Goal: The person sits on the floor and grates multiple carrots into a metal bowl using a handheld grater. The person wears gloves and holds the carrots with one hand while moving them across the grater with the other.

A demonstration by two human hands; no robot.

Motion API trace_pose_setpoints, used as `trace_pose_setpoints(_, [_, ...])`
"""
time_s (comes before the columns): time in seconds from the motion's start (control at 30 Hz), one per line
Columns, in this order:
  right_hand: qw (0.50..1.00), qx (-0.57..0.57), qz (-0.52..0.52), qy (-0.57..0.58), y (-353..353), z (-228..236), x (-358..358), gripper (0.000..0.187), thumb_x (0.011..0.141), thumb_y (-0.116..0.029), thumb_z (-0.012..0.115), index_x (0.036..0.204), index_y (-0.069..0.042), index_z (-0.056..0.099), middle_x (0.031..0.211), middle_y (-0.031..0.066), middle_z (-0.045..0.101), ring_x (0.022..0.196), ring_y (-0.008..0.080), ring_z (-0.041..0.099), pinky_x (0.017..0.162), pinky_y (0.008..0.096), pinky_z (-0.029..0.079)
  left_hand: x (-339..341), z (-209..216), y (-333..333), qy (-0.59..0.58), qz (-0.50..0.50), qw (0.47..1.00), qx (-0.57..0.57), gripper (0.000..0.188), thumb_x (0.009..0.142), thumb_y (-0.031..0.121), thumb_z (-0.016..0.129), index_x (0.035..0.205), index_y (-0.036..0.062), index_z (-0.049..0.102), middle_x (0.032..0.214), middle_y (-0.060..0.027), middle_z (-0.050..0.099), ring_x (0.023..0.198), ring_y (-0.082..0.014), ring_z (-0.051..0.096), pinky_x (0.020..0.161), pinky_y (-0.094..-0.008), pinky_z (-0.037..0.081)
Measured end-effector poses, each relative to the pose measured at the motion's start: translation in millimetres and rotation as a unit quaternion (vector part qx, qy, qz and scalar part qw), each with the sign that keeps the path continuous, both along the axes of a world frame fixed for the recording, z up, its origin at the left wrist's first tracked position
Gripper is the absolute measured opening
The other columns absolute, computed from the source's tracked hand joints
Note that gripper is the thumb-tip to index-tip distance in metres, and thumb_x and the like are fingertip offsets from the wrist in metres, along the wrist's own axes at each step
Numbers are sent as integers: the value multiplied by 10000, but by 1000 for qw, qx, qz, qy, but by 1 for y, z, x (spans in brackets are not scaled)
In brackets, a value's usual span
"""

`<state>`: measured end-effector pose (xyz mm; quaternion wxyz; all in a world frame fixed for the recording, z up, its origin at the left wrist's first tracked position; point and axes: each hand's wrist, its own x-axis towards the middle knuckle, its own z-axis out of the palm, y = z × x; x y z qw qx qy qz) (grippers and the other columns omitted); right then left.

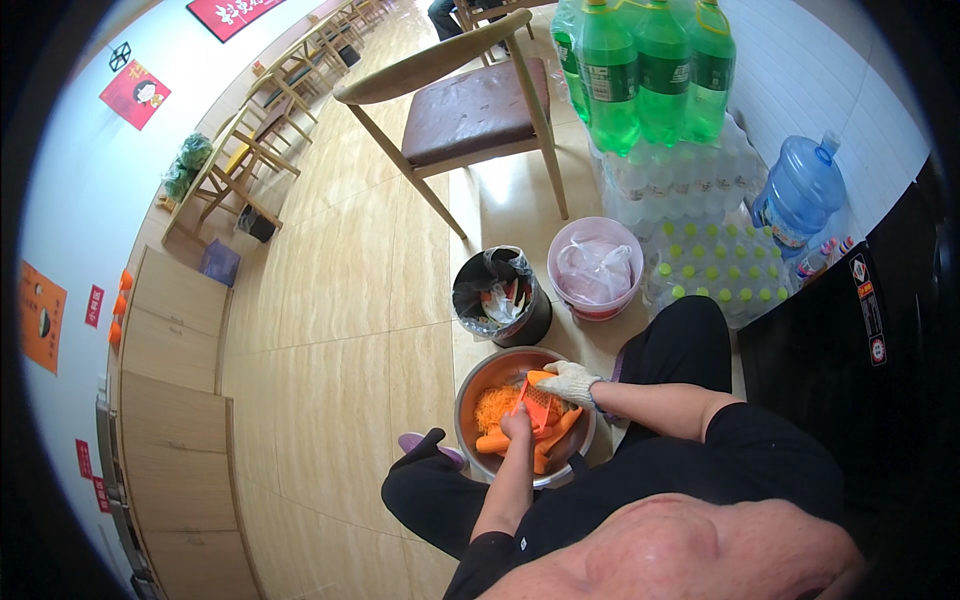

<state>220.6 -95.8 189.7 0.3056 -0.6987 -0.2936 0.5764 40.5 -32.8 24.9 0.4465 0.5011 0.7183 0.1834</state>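
Note:
A wide metal bowl (466,410) stands on the floor between my legs. In it lie a heap of orange carrot shreds (494,408) on the left and several peeled carrots (560,432) on the near side. My left hand (517,424) is closed on the handle end of an orange-red grater (538,402), held tilted over the bowl. On my right hand (571,383) is a pale knitted work glove; its fingers grip a carrot (541,378) against the upper end of the grater.
Beyond the bowl stand a black lined bin (538,318) with scraps and a pink bucket (632,290) holding a plastic bag. A wooden chair (470,110), green bottles (660,80), packed bottles (715,260) and a blue water jug (803,185) are farther off. Cabinets (180,400) line the left.

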Motion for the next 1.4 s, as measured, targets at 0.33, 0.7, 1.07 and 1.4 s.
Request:
trace_pose_setpoints(0.33, [1000, -11, 22, -11, -4, 17, 1, 479, 834, -398, 642, 1161, -48, 626, 958, 111, 679, 740, 208, 637, 650, 325, 511, -9, -26, 6, 109, -70, 991, 41, 343, 839, 333, 691, 817, -6, 648, 736, -128, 660, 655, -235, 617, 630, -383, 490])
trace_pose_setpoints(0.7, [998, 23, 33, 58, -4, -8, -1, 545, 825, -325, 666, 1291, -62, 563, 894, 94, 674, 510, 145, 561, 499, 300, 498, -9, -47, 8, 23, -36, 999, 32, 311, 839, 301, 701, 792, 2, 629, 704, -93, 638, 629, -213, 591, 610, -369, 478])
trace_pose_setpoints(1.07, [993, 95, 37, 58, 7, -89, 0, 410, 857, -273, 682, 1200, -62, 603, 942, 55, 640, 814, 141, 607, 692, 315, 520, -21, -25, 12, -108, 47, 988, 97, 319, 753, 289, 773, 731, 43, 571, 673, -90, 614, 619, -232, 559, 599, -415, 486])
trace_pose_setpoints(1.4, [988, -45, -91, 119, 37, -96, -35, 529, 898, -211, 592, 1383, -58, 449, 893, 113, 632, 556, 172, 574, 476, 290, 478, -32, -14, 18, -167, 107, 980, -29, 157, 818, 45, 703, 801, 38, 547, 710, -4, 546, 615, -109, 492, 566, -285, 431])
